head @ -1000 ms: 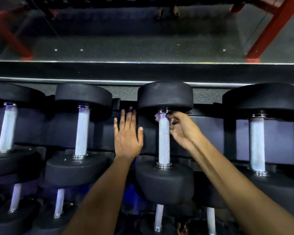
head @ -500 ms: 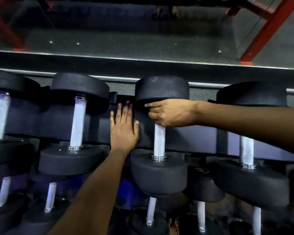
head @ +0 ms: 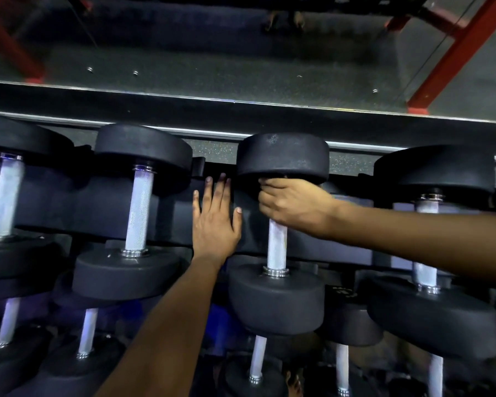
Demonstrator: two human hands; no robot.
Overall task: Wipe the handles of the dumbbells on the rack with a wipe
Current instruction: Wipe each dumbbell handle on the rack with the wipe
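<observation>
Black dumbbells with knurled silver handles lie in a row on the top shelf of the rack (head: 103, 207). My right hand (head: 291, 202) grips the far end of the middle dumbbell's handle (head: 277, 245), just under its far head (head: 282, 157). The wipe is hidden inside that grip; I cannot see it. My left hand (head: 215, 219) rests flat, fingers straight, on the rack's dark cradle just left of that dumbbell. Another dumbbell's handle (head: 139, 210) stands to the left and one more handle (head: 425, 253) to the right, partly behind my right forearm.
A lower shelf holds more dumbbells, their handles (head: 258, 359) showing below. A mirror (head: 212, 53) runs behind the rack and reflects the gym floor and a red steel frame (head: 455, 53).
My right hand turned from pinching at the handle's far end to wrapping fully round it, forearm swung across from the right. The view shifted slightly. My left hand stayed put.
</observation>
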